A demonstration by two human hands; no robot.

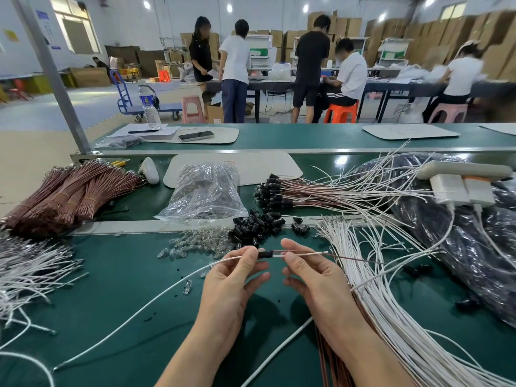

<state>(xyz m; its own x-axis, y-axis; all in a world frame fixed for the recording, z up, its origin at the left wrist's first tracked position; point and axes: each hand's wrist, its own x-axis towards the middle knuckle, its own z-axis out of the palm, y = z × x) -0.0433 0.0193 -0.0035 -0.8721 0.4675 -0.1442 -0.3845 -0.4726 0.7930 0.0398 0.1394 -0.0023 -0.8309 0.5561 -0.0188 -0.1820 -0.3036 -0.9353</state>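
Green desk [111, 275], fan of white wires [391, 317] along its right edge, left hand [231, 283] above the near middle pinching a white wire [167, 286], right hand [315, 280] pinching two thin leads [312, 254], pile of black caps [257, 227] just beyond, black socket [265, 254] between both hands' fingertips.

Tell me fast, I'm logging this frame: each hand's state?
Left hand: pinching the white wire beside the black socket.
Right hand: pinching the socket's two wires.

I see a black connector [265, 254], a white wire [223, 260], a reddish-brown wire [357, 259] and a plain dark-green table [111, 275].
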